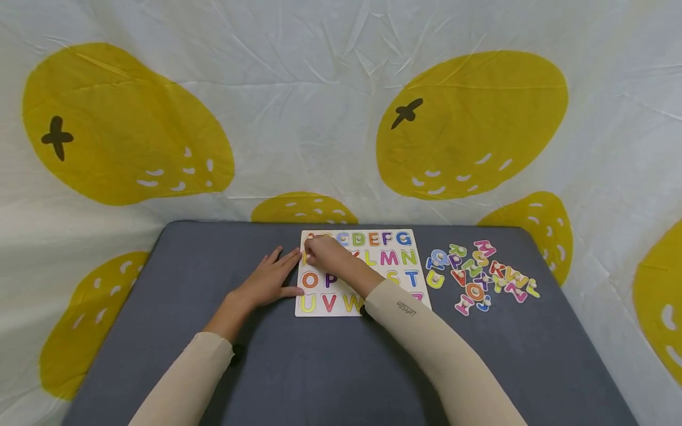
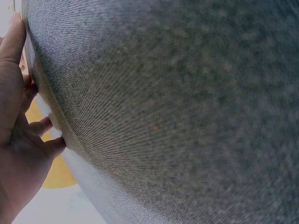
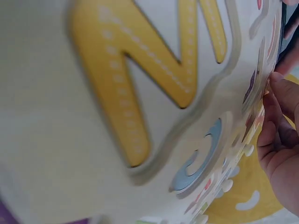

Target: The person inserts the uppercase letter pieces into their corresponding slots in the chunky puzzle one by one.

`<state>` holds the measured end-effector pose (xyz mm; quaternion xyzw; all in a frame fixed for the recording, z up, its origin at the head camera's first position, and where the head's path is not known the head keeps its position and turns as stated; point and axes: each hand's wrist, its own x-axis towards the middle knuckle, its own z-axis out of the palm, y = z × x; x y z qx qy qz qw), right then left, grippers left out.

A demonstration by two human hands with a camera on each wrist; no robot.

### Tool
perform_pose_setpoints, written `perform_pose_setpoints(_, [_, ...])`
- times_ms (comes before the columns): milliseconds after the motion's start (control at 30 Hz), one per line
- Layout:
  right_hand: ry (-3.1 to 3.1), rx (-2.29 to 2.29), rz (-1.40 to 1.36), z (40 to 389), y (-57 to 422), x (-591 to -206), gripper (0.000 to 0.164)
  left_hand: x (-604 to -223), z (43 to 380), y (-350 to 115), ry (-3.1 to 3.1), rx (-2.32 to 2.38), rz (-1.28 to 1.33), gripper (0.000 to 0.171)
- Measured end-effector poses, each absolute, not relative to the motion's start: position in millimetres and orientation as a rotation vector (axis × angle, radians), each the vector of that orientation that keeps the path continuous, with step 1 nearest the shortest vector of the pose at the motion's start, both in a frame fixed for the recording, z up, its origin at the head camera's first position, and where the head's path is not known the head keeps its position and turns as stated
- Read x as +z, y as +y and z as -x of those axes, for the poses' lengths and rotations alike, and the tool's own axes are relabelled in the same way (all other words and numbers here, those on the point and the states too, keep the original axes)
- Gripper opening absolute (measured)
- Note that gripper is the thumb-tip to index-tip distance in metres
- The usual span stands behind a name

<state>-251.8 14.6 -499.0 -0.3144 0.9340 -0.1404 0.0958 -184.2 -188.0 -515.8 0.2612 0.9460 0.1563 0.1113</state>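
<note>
A white alphabet puzzle board (image 1: pixel 321 266) lies on the dark table, printed with rows of coloured letters. My left hand (image 1: pixel 274 278) lies palm down at its left side, fingers spread, with thumb and a fingertip at the board's edge. In the left wrist view the left hand (image 2: pixel 18 126) touches that edge. My right hand (image 1: pixel 330 253) reaches across to the upper left corner, thumb and fingers pinching a letter piece mostly hidden by them. The right wrist view shows the pinching right hand (image 3: pixel 280 135) low over the board, beyond the yellow W (image 3: pixel 117 70).
Loose letter pieces (image 1: pixel 474 291) with small knobs lie in a scattered heap right of the board, some overlapping. Knobbed letters C to G, such as the blue G (image 1: pixel 404 238), sit in the top row. A white curtain (image 1: pixel 319 118) with yellow fruit prints hangs behind the table (image 1: pixel 319 367).
</note>
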Motion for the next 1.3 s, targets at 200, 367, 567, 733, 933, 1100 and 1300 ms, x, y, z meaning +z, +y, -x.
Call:
perform_pose_setpoints(200, [2.757, -0.558, 0.918, 240, 32, -490, 0.020, -514, 186, -188, 2.777, 0.442, -0.761, 0.094])
perform_pose_setpoints(367, [2.774, -0.647, 0.859, 228, 53, -480, 0.020, -514, 185, -188, 2.772, 0.431, -0.752, 0.095])
perform_pose_setpoints(567, [2.814, -0.755, 0.812, 215, 94, -475, 0.018, -516, 184, -187, 2.755, 0.430, -0.732, 0.098])
perform_pose_setpoints(733, [2.849, -0.804, 0.775, 205, 139, -478, 0.015, -517, 184, -187, 2.745, 0.427, -0.703, 0.100])
perform_pose_setpoints(933, [2.930, -0.806, 0.775, 190, 193, -476, 0.016, -518, 183, -188, 2.746, 0.437, -0.721, 0.099])
perform_pose_setpoints(1100, [2.946, -0.793, 0.736, 177, 234, -468, 0.017, -517, 184, -188, 2.752, 0.436, -0.721, 0.099])
perform_pose_setpoints(1300, [2.977, -0.774, 0.703, 160, 279, -465, 0.016, -515, 184, -187, 2.749, 0.432, -0.721, 0.099])
